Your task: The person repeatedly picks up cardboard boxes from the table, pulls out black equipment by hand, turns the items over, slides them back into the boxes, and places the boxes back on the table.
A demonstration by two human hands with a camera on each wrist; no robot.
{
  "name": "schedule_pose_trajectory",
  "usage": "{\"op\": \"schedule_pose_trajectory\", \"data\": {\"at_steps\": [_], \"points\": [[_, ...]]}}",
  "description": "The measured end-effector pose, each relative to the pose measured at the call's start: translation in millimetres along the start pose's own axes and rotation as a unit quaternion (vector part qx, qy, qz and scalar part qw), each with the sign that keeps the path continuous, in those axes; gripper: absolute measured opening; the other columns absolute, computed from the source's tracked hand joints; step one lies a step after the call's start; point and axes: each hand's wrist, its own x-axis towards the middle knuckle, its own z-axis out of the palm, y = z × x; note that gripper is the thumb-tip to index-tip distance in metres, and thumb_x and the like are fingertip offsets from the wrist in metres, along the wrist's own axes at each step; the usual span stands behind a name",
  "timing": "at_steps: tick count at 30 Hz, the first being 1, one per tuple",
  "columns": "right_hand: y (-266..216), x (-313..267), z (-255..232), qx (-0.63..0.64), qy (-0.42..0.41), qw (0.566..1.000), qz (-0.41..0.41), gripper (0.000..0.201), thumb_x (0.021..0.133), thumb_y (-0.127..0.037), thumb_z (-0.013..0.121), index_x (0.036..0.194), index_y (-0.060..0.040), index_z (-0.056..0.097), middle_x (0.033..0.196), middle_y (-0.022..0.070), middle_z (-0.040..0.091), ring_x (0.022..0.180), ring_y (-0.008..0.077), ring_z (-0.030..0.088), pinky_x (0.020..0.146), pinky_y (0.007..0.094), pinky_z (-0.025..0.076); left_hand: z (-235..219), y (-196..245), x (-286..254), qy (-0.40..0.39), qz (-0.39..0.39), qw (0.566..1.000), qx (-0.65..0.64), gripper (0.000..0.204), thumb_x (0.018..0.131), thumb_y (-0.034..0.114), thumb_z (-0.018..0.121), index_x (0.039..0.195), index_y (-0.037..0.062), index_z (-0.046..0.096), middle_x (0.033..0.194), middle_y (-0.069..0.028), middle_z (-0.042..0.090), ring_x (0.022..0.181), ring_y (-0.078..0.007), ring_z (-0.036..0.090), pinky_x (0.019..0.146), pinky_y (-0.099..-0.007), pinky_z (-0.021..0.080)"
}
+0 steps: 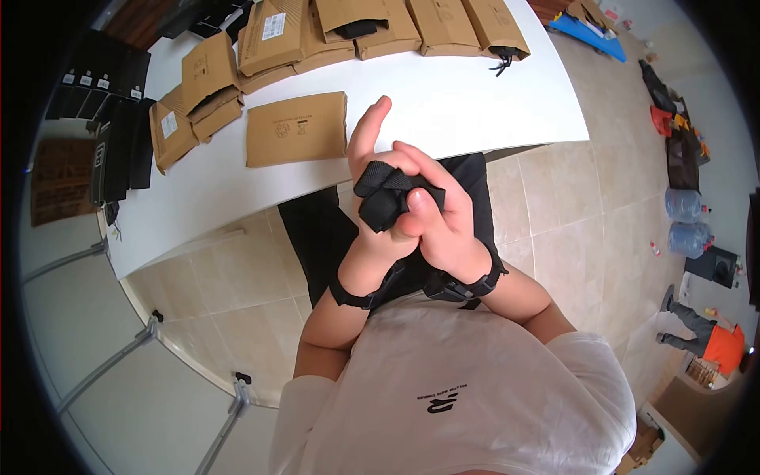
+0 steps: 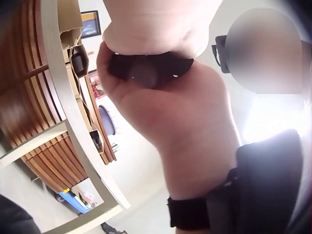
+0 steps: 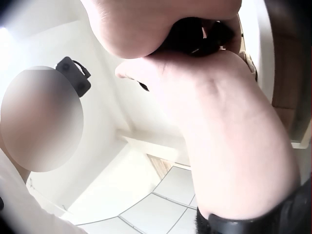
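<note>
In the head view both hands are raised together in front of the body, over the table's near edge. Between them sits a compact black fabric bundle [image 1: 385, 207] with a folded, ribbed webbing strap on top. My left hand [image 1: 378, 244] holds the bundle against its palm, one finger stretched upward. From the other side, my right hand [image 1: 451, 229] grips it, thumb on its face and fingers around the far side. The left wrist view shows the black fabric [image 2: 158, 68] squeezed between the two hands. In the right wrist view, the hands largely hide the dark fabric [image 3: 187, 36].
A flat cardboard packet [image 1: 297, 131] lies on the white table [image 1: 538, 103] just beyond the hands. Several more cardboard packets [image 1: 273, 36] line its far side, some with black contents showing. Black boxes [image 1: 119, 154] stand at the left end. Another person [image 1: 716, 344] is far right.
</note>
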Motion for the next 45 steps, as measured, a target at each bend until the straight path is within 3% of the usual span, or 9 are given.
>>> {"op": "schedule_pose_trajectory", "data": {"at_steps": [7, 9, 14, 18, 21, 28, 34, 40, 45], "points": [[-5.3, 10.8, -4.9, -0.016, 0.041, 0.999, -0.015, 0.037, 0.096, -0.004, 0.054, 0.132, 0.0027, 0.054, 0.121, 0.0138, 0.064, 0.108, 0.0167, 0.060, 0.094, 0.0288, 0.047, 5.6, -5.4, 2.7, -0.005, 0.015, 1.000, -0.015, 0.093, 0.077, 0.075, 0.063, 0.132, 0.0041, 0.037, 0.149, -0.0301, 0.030, 0.133, -0.0397, 0.041, 0.109, -0.0509, 0.032], [-4.9, 13.0, -6.7, -0.026, 0.044, 0.998, -0.040, 0.035, 0.095, -0.002, 0.055, 0.130, 0.0024, 0.056, 0.118, 0.0133, 0.065, 0.106, 0.0158, 0.061, 0.092, 0.0279, 0.048, 9.9, 3.4, 3.0, 0.020, -0.089, 0.985, -0.149, 0.101, 0.074, 0.075, 0.065, 0.138, 0.0047, 0.029, 0.149, -0.0293, 0.031, 0.133, -0.0378, 0.041, 0.109, -0.0511, 0.033], [-3.5, 16.3, -4.2, -0.001, 0.018, 0.999, -0.034, 0.027, 0.093, 0.000, 0.056, 0.120, 0.0012, 0.062, 0.110, 0.0126, 0.067, 0.102, 0.0183, 0.064, 0.088, 0.0277, 0.050, -2.8, 9.7, 6.1, 0.010, -0.115, 0.962, -0.247, 0.061, 0.087, 0.046, 0.072, 0.119, 0.0009, 0.047, 0.115, -0.0249, 0.061, 0.109, -0.0287, 0.060, 0.093, -0.0389, 0.049], [3.1, 17.7, -3.8, -0.035, -0.005, 0.996, -0.088, 0.031, 0.092, -0.002, 0.058, 0.123, 0.0003, 0.058, 0.117, 0.0154, 0.063, 0.107, 0.0214, 0.062, 0.091, 0.0313, 0.048, 1.1, 4.2, 2.0, 0.049, -0.148, 0.956, -0.248, 0.056, 0.090, 0.052, 0.066, 0.112, 0.0023, 0.050, 0.118, -0.0249, 0.060, 0.106, -0.0288, 0.059, 0.094, -0.0414, 0.048], [7.2, 16.6, -6.1, -0.051, -0.014, 0.989, -0.136, 0.037, 0.091, -0.005, 0.062, 0.127, -0.0012, 0.054, 0.124, 0.0149, 0.059, 0.111, 0.0219, 0.059, 0.095, 0.0327, 0.046, 1.4, -5.8, 8.4, 0.043, -0.075, 0.979, -0.187, 0.060, 0.089, 0.060, 0.061, 0.111, 0.0037, 0.053, 0.126, -0.0248, 0.055, 0.110, -0.0300, 0.057, 0.096, -0.0432, 0.046], [-5.5, 24.5, -16.0, 0.054, 0.077, 0.995, 0.035, 0.029, 0.090, -0.003, 0.068, 0.119, -0.0022, 0.061, 0.108, 0.0030, 0.065, 0.099, 0.0083, 0.058, 0.087, 0.0243, 0.048, -18.3, 2.5, 19.2, -0.054, -0.133, 0.981, -0.132, 0.111, 0.063, 0.075, 0.074, 0.136, -0.0021, 0.043, 0.143, -0.0186, 0.043, 0.124, -0.0275, 0.048, 0.104, -0.0416, 0.039], [2.2, 57.9, -61.0, 0.076, 0.145, 0.982, 0.097, 0.029, 0.091, -0.008, 0.067, 0.120, -0.0022, 0.062, 0.103, 0.0023, 0.067, 0.092, 0.0080, 0.061, 0.083, 0.0232, 0.050, -114.0, -0.9, 53.3, -0.171, 0.023, 0.905, 0.390, 0.094, 0.052, 0.029, 0.091, 0.133, 0.0049, 0.052, 0.140, -0.0164, 0.051, 0.133, -0.0387, 0.043, 0.109, -0.0505, 0.035], [13.6, 81.2, -68.7, 0.096, 0.125, 0.978, 0.133, 0.033, 0.091, -0.008, 0.068, 0.122, 0.0000, 0.061, 0.106, 0.0061, 0.068, 0.092, 0.0109, 0.064, 0.082, 0.0247, 0.053, -127.3, -23.7, 70.8, -0.270, -0.001, 0.822, 0.501, 0.085, 0.058, 0.032, 0.088, 0.131, 0.0041, 0.053, 0.139, -0.0137, 0.051, 0.133, -0.0374, 0.041, 0.113, -0.0511, 0.030], [25.7, 90.7, -63.9, 0.112, 0.057, 0.981, 0.149, 0.031, 0.091, -0.007, 0.067, 0.121, -0.0006, 0.062, 0.106, 0.0065, 0.069, 0.093, 0.0112, 0.064, 0.083, 0.0250, 0.052, -117.7, -32.4, 73.0, -0.282, -0.054, 0.842, 0.456, 0.086, 0.059, 0.035, 0.088, 0.132, 0.0047, 0.053, 0.129, -0.0147, 0.053, 0.122, -0.0369, 0.048, 0.107, -0.0489, 0.036]]}}
